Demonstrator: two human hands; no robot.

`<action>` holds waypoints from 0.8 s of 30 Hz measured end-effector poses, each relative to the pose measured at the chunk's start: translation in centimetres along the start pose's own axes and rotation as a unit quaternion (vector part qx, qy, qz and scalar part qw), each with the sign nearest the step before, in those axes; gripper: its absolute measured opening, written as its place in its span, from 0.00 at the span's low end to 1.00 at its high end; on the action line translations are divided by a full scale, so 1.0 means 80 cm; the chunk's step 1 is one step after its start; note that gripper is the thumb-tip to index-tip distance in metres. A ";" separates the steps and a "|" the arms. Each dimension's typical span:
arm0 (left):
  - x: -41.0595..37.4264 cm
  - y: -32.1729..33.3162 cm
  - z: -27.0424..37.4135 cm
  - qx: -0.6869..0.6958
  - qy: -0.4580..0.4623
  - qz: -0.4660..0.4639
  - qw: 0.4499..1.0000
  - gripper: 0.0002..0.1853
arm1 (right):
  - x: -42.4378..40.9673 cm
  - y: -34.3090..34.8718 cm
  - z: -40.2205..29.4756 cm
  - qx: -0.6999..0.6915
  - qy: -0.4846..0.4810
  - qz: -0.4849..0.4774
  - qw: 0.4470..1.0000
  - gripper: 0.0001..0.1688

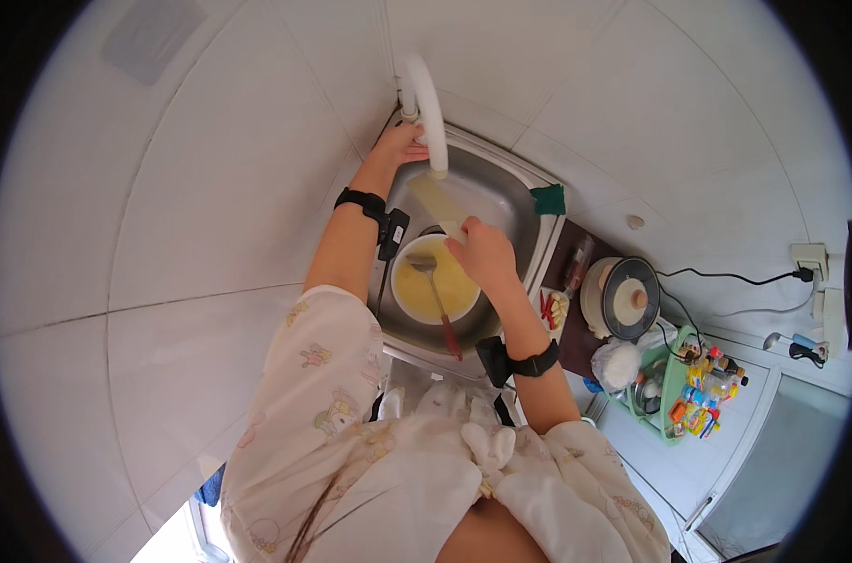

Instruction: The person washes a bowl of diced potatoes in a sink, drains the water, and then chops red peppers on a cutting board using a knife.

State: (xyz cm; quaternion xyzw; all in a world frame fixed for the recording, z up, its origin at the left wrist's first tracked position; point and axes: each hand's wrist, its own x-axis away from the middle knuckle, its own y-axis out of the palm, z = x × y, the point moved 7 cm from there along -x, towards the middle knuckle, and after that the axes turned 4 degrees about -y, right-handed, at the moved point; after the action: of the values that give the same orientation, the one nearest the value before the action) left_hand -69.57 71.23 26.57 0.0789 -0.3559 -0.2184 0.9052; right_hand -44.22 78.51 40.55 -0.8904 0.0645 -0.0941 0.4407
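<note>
My left hand [402,143] is at the base of the white curved faucet [433,116], with its fingers around the handle there. Below the spout, my right hand [485,257] grips a long, flat, pale-yellow utensil [436,200], which looks like a knife. It slants across the stainless steel sink [521,236], its far end close under the spout. A white bowl [403,305] in the sink contains yellowish liquid. Across that bowl rests a metal spoon [433,281] with a red handle, its handle end over the rim. Whether water is running is hard to tell.
A green scouring pad [549,200] hangs on the sink's right corner. On the dark counter to the right are a plate with red chillies and garlic [552,311], a packaged item [578,264] and an electric pot [630,298]. Beyond them stand a green rack [668,401] and several bottles [710,390].
</note>
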 end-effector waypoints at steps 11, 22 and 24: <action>0.021 0.000 0.009 -0.056 -0.014 0.025 0.998 0.16 | -0.033 0.016 -0.031 0.074 -0.052 0.003 0.996 0.16; 0.022 0.001 0.007 -0.056 -0.021 0.059 0.996 0.16 | -0.034 0.055 0.059 -0.385 0.193 -0.105 0.896 0.18; 0.022 0.004 0.008 -0.059 -0.017 0.042 0.997 0.16 | -0.039 0.087 0.079 -0.553 0.223 -0.118 0.794 0.19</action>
State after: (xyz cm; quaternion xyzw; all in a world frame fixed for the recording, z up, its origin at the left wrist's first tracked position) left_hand -68.78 70.77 28.22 0.0070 -0.3604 -0.2025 0.9105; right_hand -46.07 79.78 30.93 -0.9373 0.0963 -0.2899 -0.1678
